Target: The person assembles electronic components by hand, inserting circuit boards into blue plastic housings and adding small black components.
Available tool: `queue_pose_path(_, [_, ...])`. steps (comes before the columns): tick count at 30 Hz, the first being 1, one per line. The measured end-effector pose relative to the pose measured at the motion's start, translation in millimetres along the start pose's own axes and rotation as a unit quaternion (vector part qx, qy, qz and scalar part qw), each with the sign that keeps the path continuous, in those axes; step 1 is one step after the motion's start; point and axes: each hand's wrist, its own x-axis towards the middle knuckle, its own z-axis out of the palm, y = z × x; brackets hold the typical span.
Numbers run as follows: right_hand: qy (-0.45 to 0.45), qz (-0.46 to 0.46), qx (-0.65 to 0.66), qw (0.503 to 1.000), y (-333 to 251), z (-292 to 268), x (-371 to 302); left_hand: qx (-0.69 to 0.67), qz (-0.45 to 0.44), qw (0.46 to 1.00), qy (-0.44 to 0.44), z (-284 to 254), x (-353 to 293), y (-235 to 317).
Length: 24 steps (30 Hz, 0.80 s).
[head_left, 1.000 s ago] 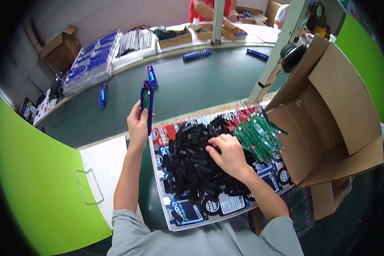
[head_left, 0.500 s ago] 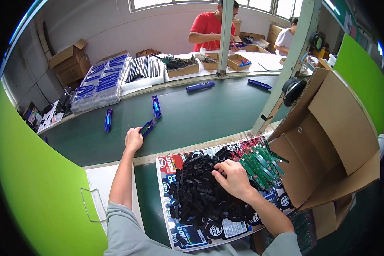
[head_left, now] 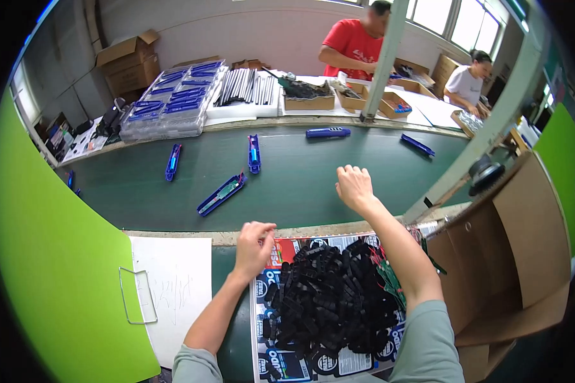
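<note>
My left hand [head_left: 255,247] hovers at the near edge of the belt, beside the tray's far left corner; its fingers are loosely bent, thumb apart, and hold nothing. My right hand [head_left: 355,189] reaches over the belt, fingers bent forward, and I see nothing in it. Between my left hand and the far side lies an open blue half-shell with a green circuit board [head_left: 222,194]. Past it are another open blue shell [head_left: 254,154] and one further left [head_left: 173,162]. A closed-looking blue handle [head_left: 328,133] lies beyond my right hand, with a blue shell [head_left: 418,145] to its right.
Black plastic parts [head_left: 329,293] are heaped on a printed tray, with green circuit boards [head_left: 393,281] partly behind my right forearm. An open carton [head_left: 492,255] stands right. A metal post [head_left: 383,64] rises beyond the belt [head_left: 287,191]. Two people sit across it.
My left hand has let go of the blue half-shell on the belt and drawn back. My right hand has left the heap of black parts and moved forward over the belt. The view has shifted.
</note>
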Motion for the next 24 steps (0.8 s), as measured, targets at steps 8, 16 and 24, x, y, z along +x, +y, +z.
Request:
queue_pose_path(8, [0.001,0.047,-0.078,0.996,-10.2,73.8,139.1,-0.015,-0.052,0.998,-0.012,-5.1,-3.1,-0.9])
queue_pose_path(16, [-0.04,0.027,-0.11,0.993,-17.4,108.4,199.1,-0.017,-0.042,0.999,-0.024,-1.6,-2.8,-0.5])
queue_pose_path(24, [0.182,-0.245,-0.176,0.936,-68.6,59.8,135.9,-0.011,-0.056,0.998,0.003,-5.3,-6.8,-2.1])
